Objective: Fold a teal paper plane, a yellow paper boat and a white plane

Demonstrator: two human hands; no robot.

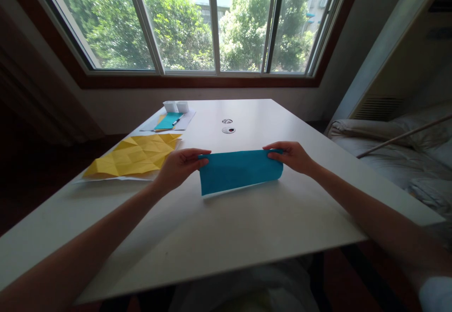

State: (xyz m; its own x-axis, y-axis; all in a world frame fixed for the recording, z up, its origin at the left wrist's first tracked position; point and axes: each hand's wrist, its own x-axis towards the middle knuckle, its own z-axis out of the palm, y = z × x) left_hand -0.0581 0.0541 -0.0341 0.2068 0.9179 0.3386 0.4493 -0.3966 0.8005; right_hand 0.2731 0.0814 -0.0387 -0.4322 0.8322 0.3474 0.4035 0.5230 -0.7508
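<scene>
A sheet of blue paper hangs between my two hands over the middle of the white table. My left hand pinches its upper left corner between thumb and fingers. At the upper right corner, my right hand grips it the same way. The top edge is pulled nearly straight, and the sheet's right end curls round. Its lower edge slants, lower at the left, with a shadow beneath it. Left of my left hand lies a creased yellow paper on top of white sheets.
Two small white containers stand at the table's far left, behind a blue paper stack with a pen on it. Two round pieces lie beyond my hands. A covered sofa stands right of the table.
</scene>
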